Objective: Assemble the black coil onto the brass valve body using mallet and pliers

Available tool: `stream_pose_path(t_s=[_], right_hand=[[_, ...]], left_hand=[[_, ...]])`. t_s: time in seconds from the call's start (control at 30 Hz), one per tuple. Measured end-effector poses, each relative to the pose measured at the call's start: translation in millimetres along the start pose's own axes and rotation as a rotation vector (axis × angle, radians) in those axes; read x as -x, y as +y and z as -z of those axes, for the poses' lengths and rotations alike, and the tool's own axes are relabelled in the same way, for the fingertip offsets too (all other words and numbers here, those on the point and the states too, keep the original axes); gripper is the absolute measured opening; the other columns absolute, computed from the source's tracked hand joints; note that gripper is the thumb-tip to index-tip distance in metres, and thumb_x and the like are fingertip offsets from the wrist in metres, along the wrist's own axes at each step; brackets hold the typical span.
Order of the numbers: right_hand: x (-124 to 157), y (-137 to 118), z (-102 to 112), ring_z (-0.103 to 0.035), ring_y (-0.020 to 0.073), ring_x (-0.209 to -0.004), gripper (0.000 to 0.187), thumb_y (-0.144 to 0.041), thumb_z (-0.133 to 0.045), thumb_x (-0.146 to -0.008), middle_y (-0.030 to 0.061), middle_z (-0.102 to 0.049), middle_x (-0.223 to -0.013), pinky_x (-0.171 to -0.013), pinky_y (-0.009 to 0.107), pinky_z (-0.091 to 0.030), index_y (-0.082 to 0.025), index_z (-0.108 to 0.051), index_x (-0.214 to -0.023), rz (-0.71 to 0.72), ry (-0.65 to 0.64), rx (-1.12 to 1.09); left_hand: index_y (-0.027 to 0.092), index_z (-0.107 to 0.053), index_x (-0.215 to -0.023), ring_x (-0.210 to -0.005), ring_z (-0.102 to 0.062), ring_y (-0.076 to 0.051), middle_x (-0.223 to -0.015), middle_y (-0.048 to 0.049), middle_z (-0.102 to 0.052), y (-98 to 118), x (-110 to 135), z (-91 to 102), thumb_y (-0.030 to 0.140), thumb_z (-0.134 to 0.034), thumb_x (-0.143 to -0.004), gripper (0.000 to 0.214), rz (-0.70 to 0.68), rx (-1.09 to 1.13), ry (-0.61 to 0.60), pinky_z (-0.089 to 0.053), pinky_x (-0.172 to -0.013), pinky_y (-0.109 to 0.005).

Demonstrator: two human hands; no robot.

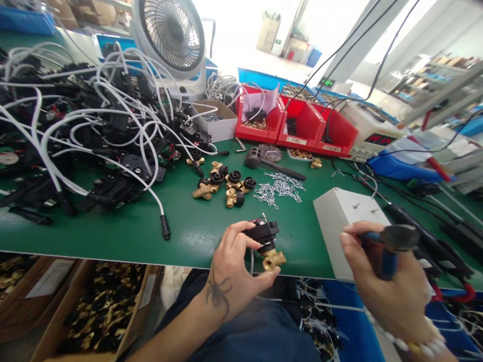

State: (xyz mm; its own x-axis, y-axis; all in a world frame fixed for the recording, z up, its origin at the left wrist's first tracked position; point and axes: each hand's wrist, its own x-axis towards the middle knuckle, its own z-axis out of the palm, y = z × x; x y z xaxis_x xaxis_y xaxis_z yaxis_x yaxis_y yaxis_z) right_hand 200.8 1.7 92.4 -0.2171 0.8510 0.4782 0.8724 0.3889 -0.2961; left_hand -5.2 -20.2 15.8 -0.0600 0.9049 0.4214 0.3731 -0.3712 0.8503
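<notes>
My left hand [236, 256] grips a brass valve [274, 259] with a black actuator [264, 231] on top, near the table's front edge. Its thumb is at the brass body and its fingers are on the black part. A small metal pin [264, 217] sticks up behind the actuator. On the right, my right hand [392, 286] is closed around blue-handled pliers [400, 237], whose dark head is blurred. That hand is in front of a white box [339, 216] with two small metal pieces on top. Silvery cotter pins [281, 188] lie in a pile beyond the valve.
Several brass fittings with black caps [226, 183] stand mid-table beside a black hammer [275, 163]. White-cabled black units [113, 136] crowd the left. Red bins [298, 125], a fan [171, 35] and a power supply [372, 133] line the back. A carton of fittings [49, 337] sits below.
</notes>
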Motion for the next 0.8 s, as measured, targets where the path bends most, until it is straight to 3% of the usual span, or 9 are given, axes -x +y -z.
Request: stream_pose_path(t_s=[0.13, 0.17, 0.3, 0.33, 0.47, 0.5, 0.67, 0.7, 0.8], right_hand=[[1.2, 0.9, -6.6, -0.063, 0.0187, -0.065, 0.019, -0.014, -0.044, -0.086, 0.0046, -0.064, -0.077, -0.055, 0.028, -0.049, -0.019, -0.061, -0.093, 0.173, -0.445, 0.053], [0.2, 1.1, -5.7, -0.064, 0.0192, -0.067, 0.019, -0.015, -0.044, -0.088, 0.0050, -0.065, -0.079, -0.057, 0.028, -0.049, -0.019, -0.061, -0.095, 0.169, -0.441, 0.046], [-3.1, 0.6, 1.8, -0.063, 0.0173, -0.070, 0.009, -0.023, -0.052, -0.093, 0.0036, -0.065, -0.085, -0.061, 0.026, -0.049, -0.021, -0.057, -0.099, 0.037, 0.002, 0.040], [-3.1, 0.5, 1.8, -0.063, 0.0169, -0.068, 0.008, -0.021, -0.051, -0.093, 0.0030, -0.064, -0.084, -0.060, 0.026, -0.049, -0.021, -0.056, -0.099, 0.060, 0.018, 0.055], [-2.7, 1.1, -3.2, -0.059, 0.0168, -0.057, 0.019, -0.013, -0.042, -0.089, 0.0025, -0.061, -0.074, -0.051, 0.026, -0.044, -0.020, -0.059, -0.096, 0.294, -0.382, 0.080], [-3.2, 1.2, -3.1, -0.059, 0.0170, -0.059, 0.019, -0.014, -0.043, -0.090, 0.0028, -0.062, -0.075, -0.051, 0.026, -0.044, -0.020, -0.059, -0.097, 0.286, -0.402, 0.077], [-3.7, 0.7, 1.3, -0.062, 0.0155, -0.068, 0.007, -0.020, -0.054, -0.092, 0.0030, -0.064, -0.086, -0.062, 0.024, -0.048, -0.021, -0.055, -0.099, 0.067, 0.075, 0.033], [-3.1, 1.1, 0.4, -0.061, 0.0148, -0.064, 0.008, -0.018, -0.052, -0.091, 0.0022, -0.063, -0.082, -0.059, 0.024, -0.047, -0.021, -0.055, -0.098, 0.089, 0.023, 0.031], [-3.3, 2.7, -3.3, -0.057, 0.0150, -0.055, 0.018, -0.013, -0.043, -0.089, 0.0011, -0.060, -0.072, -0.050, 0.025, -0.042, -0.021, -0.057, -0.095, 0.238, -0.388, 0.058]], left_hand=[[0.018, -0.052, -0.087, -0.113, -0.061, -0.026, -0.117, -0.0118, -0.060, -1.2, 0.6, -0.2, 0.014, -0.080, -0.063, 0.037, -0.016, -0.012, 0.002, -0.053, -0.095, -0.044], [0.018, -0.052, -0.087, -0.113, -0.061, -0.026, -0.117, -0.0120, -0.060, -1.6, 0.7, 0.0, 0.014, -0.081, -0.063, 0.037, -0.014, -0.010, 0.002, -0.053, -0.095, -0.044], [0.018, -0.053, -0.087, -0.113, -0.061, -0.026, -0.119, -0.0125, -0.059, -2.8, 0.4, 0.6, 0.018, -0.082, -0.063, 0.037, -0.001, 0.009, -0.002, -0.053, -0.095, -0.043], [0.018, -0.053, -0.087, -0.113, -0.061, -0.026, -0.118, -0.0124, -0.060, -2.9, 0.3, 0.7, 0.018, -0.082, -0.063, 0.037, -0.003, 0.010, 0.000, -0.052, -0.095, -0.043], [0.018, -0.052, -0.086, -0.112, -0.061, -0.026, -0.117, -0.0120, -0.060, -3.1, 0.4, 0.3, 0.017, -0.082, -0.063, 0.037, -0.019, -0.002, 0.013, -0.053, -0.095, -0.043], [0.018, -0.052, -0.086, -0.112, -0.061, -0.026, -0.117, -0.0121, -0.060, -3.1, 0.4, 0.1, 0.017, -0.082, -0.063, 0.038, -0.020, -0.003, 0.011, -0.053, -0.094, -0.044], [0.018, -0.053, -0.086, -0.112, -0.062, -0.027, -0.117, -0.0122, -0.060, -3.5, -0.2, -0.8, 0.017, -0.083, -0.062, 0.039, -0.023, 0.006, 0.001, -0.054, -0.093, -0.044], [0.018, -0.052, -0.086, -0.112, -0.062, -0.027, -0.117, -0.0122, -0.060, -3.6, -0.2, -0.8, 0.017, -0.082, -0.062, 0.038, -0.026, 0.004, 0.003, -0.054, -0.093, -0.044], [0.018, -0.053, -0.085, -0.112, -0.062, -0.027, -0.117, -0.0122, -0.061, -3.6, -0.1, -0.2, 0.016, -0.082, -0.062, 0.037, -0.033, -0.008, 0.002, -0.053, -0.093, -0.044]])
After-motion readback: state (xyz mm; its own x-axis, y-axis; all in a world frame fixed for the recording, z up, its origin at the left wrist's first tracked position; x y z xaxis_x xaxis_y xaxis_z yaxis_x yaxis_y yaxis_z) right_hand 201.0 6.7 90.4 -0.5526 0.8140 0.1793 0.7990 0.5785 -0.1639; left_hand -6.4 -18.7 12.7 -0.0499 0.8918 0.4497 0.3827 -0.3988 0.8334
